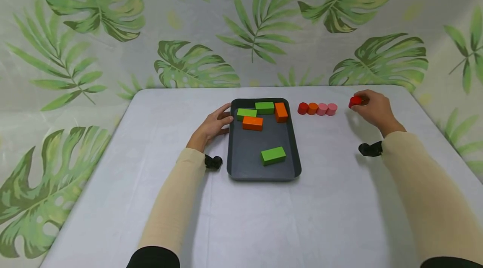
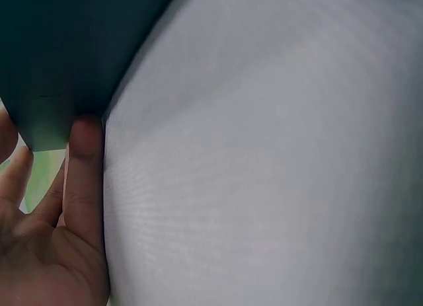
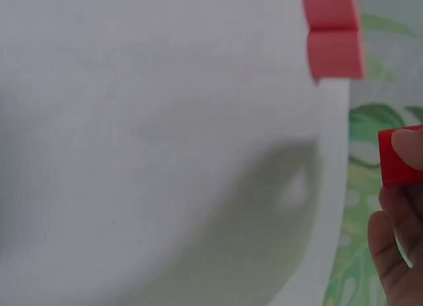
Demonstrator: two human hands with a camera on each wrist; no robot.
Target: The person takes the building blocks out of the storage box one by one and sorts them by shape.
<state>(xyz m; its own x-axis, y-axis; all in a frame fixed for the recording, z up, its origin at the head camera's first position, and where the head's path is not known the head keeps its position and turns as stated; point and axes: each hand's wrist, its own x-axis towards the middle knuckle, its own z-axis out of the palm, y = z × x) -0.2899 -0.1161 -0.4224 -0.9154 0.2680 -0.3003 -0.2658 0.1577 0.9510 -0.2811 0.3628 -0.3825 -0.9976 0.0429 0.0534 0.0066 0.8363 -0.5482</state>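
My right hand (image 1: 373, 108) pinches a red cylinder block (image 1: 355, 101) above the table's far right. In the right wrist view the red block (image 3: 395, 157) sits between thumb and fingers. To its left stands a touching row of a dark red cylinder (image 1: 303, 108), an orange cylinder (image 1: 312, 108) and two pink cylinders (image 1: 326, 109). My left hand (image 1: 214, 125) touches the left side of a dark grey tray (image 1: 245, 163) with extended fingers. The left wrist view shows fingertips against the tray's wall (image 2: 59, 88).
Inside the tray lie green blocks (image 1: 273, 155) and orange blocks (image 1: 252, 123), mostly near its far end. A white cloth covers the table (image 1: 320, 217). Behind its far edge hangs a leaf-patterned sheet (image 1: 264, 20).
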